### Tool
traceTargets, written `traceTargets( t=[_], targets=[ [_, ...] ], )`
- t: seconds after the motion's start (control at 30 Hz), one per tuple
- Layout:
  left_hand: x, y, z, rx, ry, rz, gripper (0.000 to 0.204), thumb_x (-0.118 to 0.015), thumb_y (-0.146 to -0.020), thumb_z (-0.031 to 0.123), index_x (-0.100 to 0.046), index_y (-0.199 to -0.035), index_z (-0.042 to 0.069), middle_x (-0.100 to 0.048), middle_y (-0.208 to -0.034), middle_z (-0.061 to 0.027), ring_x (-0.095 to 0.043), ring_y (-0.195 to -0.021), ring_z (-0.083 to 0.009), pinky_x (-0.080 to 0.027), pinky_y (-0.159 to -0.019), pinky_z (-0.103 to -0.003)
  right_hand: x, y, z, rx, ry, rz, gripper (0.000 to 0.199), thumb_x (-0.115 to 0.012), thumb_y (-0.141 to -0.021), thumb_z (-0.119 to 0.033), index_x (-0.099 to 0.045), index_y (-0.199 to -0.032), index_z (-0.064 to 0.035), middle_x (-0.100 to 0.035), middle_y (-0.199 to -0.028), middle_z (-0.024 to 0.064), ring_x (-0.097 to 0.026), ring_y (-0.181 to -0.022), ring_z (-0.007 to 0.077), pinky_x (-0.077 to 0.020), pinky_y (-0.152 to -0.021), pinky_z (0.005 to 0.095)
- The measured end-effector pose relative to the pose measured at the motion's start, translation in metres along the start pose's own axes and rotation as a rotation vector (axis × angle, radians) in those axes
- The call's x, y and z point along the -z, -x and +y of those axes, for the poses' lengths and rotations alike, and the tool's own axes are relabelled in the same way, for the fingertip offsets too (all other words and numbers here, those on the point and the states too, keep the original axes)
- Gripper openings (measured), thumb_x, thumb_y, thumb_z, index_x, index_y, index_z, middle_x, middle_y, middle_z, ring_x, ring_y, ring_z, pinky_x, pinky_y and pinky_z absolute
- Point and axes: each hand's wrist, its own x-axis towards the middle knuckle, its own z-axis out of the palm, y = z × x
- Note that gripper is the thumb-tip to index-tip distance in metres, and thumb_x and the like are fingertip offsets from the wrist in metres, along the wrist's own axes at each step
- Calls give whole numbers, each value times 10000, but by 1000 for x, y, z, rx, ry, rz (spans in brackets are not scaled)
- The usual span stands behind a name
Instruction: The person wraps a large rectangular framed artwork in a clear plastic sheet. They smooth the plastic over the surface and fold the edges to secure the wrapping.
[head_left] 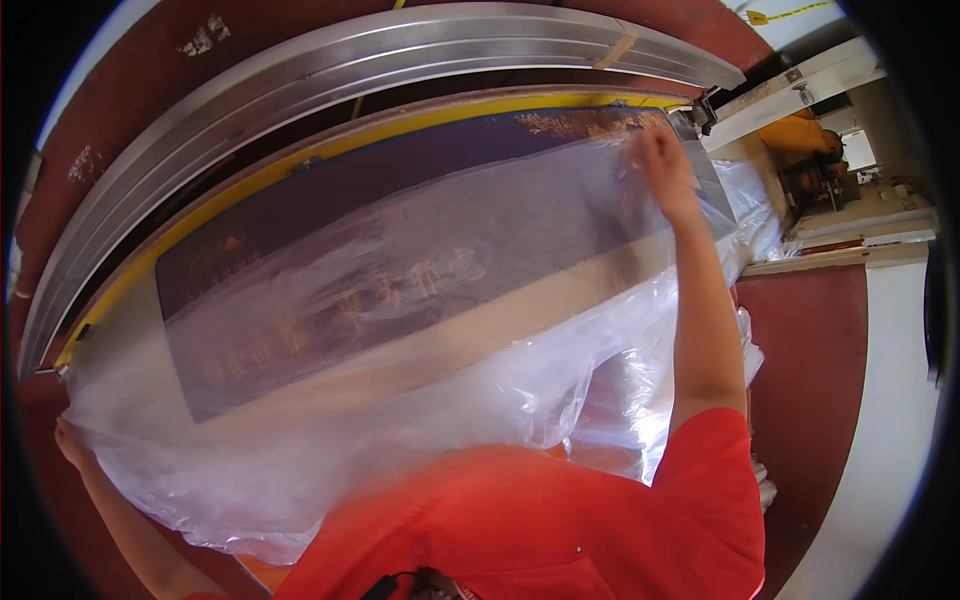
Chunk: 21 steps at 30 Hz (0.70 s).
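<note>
A thin clear plastic sheet (pixel 470 400) spreads between my two hands. Under it lies a long dark purple panel (pixel 330 195) with gold characters and gold ornament, on a pale tan surface. The sheet veils the nearer part of the panel; its far strip shows bare. At the far left, my left hand (pixel 70 443) is closed on the sheet's edge. My right hand (pixel 662 165) is raised above the panel's far right corner, fingers closed on the sheet and somewhat blurred. The sheet bunches in folds toward my body.
A yellow strip (pixel 330 150) runs along the panel's far side. Beyond it stretches a long ribbed metal rail (pixel 400 55) with a piece of tan tape. To the right, a pale frame (pixel 800 95) borders an opening with machinery. Dark red surface (pixel 805 380) shows at the right.
</note>
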Motion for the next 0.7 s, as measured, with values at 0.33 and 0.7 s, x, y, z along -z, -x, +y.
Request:
traceTargets(
  t=[0.33,0.7],
  targets=[
    [-119,-63,26,-11,-577,160,617,-387,-781,500,-437,-1113,-18,-528,-1032,-171,-496,-964,-320,-393,-793,-401,-25,-67,30,-282,-48,65,257,-498,-805,-274,-522,-666,-60,-464,-556,-23,-409,-472,55,-330,-429,207],
    [-114,-111,-15,-449,-929,43,388,-421,-804,337,-541,-912,-16,-570,-795,-212,-570,-766,-328,-445,-616,-438,-72,-77,51,-366,71,343,410,-535,-733,-393,-563,-760,15,-584,-735,169,-559,-729,285,-412,-685,351]
  ],
)
